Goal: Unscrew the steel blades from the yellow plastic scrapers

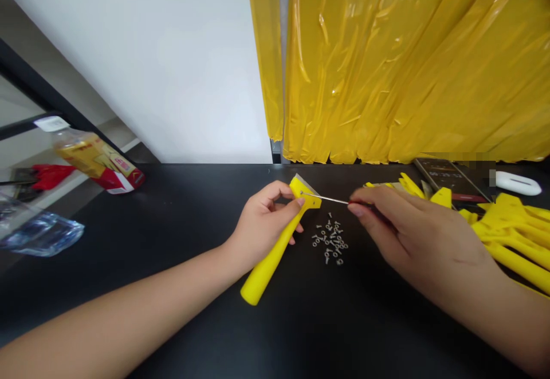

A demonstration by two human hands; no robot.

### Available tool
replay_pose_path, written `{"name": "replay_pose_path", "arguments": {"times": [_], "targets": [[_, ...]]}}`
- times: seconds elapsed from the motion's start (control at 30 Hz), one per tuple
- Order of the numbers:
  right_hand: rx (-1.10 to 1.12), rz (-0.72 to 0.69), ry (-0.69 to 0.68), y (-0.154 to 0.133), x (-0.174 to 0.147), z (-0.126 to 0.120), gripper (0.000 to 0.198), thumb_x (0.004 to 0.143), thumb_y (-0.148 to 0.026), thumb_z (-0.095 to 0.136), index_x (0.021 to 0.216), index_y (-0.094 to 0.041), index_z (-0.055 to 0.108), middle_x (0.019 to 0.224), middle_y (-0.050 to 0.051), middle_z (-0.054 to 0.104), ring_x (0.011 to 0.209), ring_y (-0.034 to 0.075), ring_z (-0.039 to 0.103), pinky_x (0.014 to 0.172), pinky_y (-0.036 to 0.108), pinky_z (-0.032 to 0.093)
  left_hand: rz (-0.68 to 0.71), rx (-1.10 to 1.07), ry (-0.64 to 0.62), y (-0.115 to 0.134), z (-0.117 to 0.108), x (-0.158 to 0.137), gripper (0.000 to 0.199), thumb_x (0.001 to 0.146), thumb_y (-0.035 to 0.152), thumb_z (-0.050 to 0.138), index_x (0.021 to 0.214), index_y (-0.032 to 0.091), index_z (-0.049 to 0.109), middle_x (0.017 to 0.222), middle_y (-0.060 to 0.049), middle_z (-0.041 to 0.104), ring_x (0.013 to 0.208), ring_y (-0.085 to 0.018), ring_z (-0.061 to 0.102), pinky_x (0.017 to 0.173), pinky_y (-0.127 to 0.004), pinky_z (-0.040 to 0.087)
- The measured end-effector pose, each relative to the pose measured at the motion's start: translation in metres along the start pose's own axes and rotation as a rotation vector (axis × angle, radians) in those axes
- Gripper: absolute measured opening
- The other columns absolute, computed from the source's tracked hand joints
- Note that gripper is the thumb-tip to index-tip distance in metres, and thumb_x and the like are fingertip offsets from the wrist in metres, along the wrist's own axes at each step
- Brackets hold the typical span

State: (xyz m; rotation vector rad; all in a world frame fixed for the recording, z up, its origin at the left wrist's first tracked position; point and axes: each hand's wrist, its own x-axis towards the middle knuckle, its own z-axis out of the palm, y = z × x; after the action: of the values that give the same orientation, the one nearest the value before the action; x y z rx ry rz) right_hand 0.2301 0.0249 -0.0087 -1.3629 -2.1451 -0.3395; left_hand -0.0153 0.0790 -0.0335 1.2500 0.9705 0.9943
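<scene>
My left hand [268, 218] is closed around the neck of a yellow scraper [270, 261], whose handle slants down toward me. A thin metal blade shows along the far edge of its head, and small screws sit in the head's face. In my right hand [412, 236] is a screwdriver [329, 198], gripped between thumb and fingers; its handle is mostly hidden. The shaft points left, with its tip at a screw in the scraper head. A loose pile of small screws and nuts [333, 241] lies on the table between my hands.
Several yellow scraper parts [511, 230] are heaped on the right of the black table [206, 322]. Behind them lie a phone [451, 178] and a white case [518, 183]. To the left stand a drink bottle [97, 158] and a clear plastic bottle [47, 233]. Yellow sheeting [408, 70] hangs behind.
</scene>
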Motion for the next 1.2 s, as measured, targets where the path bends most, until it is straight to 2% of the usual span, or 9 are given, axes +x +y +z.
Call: {"name": "replay_pose_path", "arguments": {"times": [0.07, 0.2, 0.3, 0.43, 0.73, 0.83, 0.93, 1.03, 1.2], "targets": [[0.011, 0.021, 0.025, -0.0003, 0.0002, 0.001, 0.025, 0.112, -0.041, 0.052, 0.127, -0.021, 0.058, 0.099, 0.007, 0.077, 0.074, 0.025, 0.076, 0.063, 0.036, 0.049, 0.002, 0.005, 0.007, -0.0003, 0.0, -0.0001, 0.029, 0.091, 0.037, 0.085, 0.094, 0.023, 0.06, 0.074, 0.004, 0.071, 0.055, -0.013, 0.07, 0.042, -0.021, 0.059], [0.027, 0.027, -0.03, -0.0037, -0.0006, 0.0011, 0.019, 0.113, -0.04, 0.048, 0.116, -0.024, 0.058, 0.09, 0.005, 0.075, 0.072, 0.026, 0.075, 0.06, 0.036, 0.048, -0.003, 0.009, 0.013, -0.0011, -0.0011, 0.0002, 0.03, 0.091, 0.038, 0.085, 0.093, 0.023, 0.059, 0.076, 0.004, 0.072, 0.055, -0.013, 0.07, 0.042, -0.021, 0.059], [0.035, 0.028, 0.019, -0.0064, -0.0012, 0.0002, 0.025, 0.111, -0.039, 0.05, 0.128, -0.021, 0.055, 0.103, 0.01, 0.077, 0.079, 0.027, 0.077, 0.063, 0.038, 0.051, -0.003, 0.018, 0.014, -0.0012, -0.0018, 0.0005, 0.03, 0.091, 0.039, 0.084, 0.093, 0.023, 0.059, 0.073, 0.004, 0.072, 0.055, -0.014, 0.071, 0.042, -0.021, 0.059], [0.009, 0.022, -0.007, -0.0063, -0.0011, 0.0007, 0.019, 0.111, -0.038, 0.049, 0.12, -0.023, 0.056, 0.095, 0.007, 0.077, 0.066, 0.024, 0.073, 0.056, 0.036, 0.046, -0.018, 0.019, 0.012, -0.001, -0.0011, 0.0006, 0.029, 0.091, 0.039, 0.084, 0.093, 0.023, 0.06, 0.073, 0.004, 0.072, 0.052, -0.013, 0.069, 0.042, -0.022, 0.058], [0.024, 0.003, -0.003, -0.0032, -0.0021, 0.0019, 0.021, 0.112, -0.04, 0.05, 0.123, -0.022, 0.055, 0.099, 0.008, 0.078, 0.075, 0.027, 0.078, 0.057, 0.035, 0.048, -0.026, 0.029, 0.02, 0.0024, 0.0, -0.0002, 0.028, 0.09, 0.038, 0.083, 0.092, 0.023, 0.06, 0.07, 0.005, 0.071, 0.048, -0.012, 0.067, 0.041, -0.021, 0.057], [0.036, -0.015, -0.026, -0.0033, -0.0015, 0.0018, 0.019, 0.112, -0.041, 0.05, 0.115, -0.024, 0.057, 0.087, 0.003, 0.074, 0.065, 0.023, 0.074, 0.055, 0.034, 0.045, -0.025, 0.023, 0.019, 0.002, -0.0002, 0.0003, 0.028, 0.091, 0.038, 0.083, 0.091, 0.023, 0.059, 0.072, 0.004, 0.072, 0.05, -0.012, 0.068, 0.041, -0.021, 0.057], [0.062, 0.002, -0.015, -0.0033, -0.0011, 0.0021, 0.023, 0.112, -0.043, 0.052, 0.122, -0.022, 0.057, 0.093, 0.004, 0.075, 0.073, 0.023, 0.076, 0.06, 0.034, 0.048, -0.02, 0.02, 0.018, 0.0008, -0.0005, 0.0003, 0.028, 0.091, 0.038, 0.083, 0.092, 0.023, 0.059, 0.073, 0.004, 0.072, 0.052, -0.013, 0.069, 0.041, -0.021, 0.057], [0.046, -0.005, -0.046, -0.0028, -0.001, 0.0027, 0.021, 0.113, -0.041, 0.049, 0.111, -0.024, 0.06, 0.086, 0.001, 0.073, 0.068, 0.022, 0.073, 0.059, 0.034, 0.046, -0.024, 0.026, 0.011, 0.0004, -0.0006, 0.0, 0.027, 0.092, 0.039, 0.083, 0.093, 0.023, 0.06, 0.073, 0.004, 0.073, 0.051, -0.012, 0.068, 0.041, -0.021, 0.058], [0.012, -0.032, -0.002, -0.0015, -0.0002, 0.0033, 0.02, 0.112, -0.039, 0.05, 0.118, -0.022, 0.059, 0.096, 0.004, 0.073, 0.077, 0.023, 0.074, 0.062, 0.034, 0.046, -0.025, 0.029, 0.014, 0.0022, -0.0001, 0.0, 0.028, 0.091, 0.038, 0.083, 0.093, 0.023, 0.059, 0.071, 0.005, 0.072, 0.047, -0.011, 0.066, 0.041, -0.021, 0.057]]}}
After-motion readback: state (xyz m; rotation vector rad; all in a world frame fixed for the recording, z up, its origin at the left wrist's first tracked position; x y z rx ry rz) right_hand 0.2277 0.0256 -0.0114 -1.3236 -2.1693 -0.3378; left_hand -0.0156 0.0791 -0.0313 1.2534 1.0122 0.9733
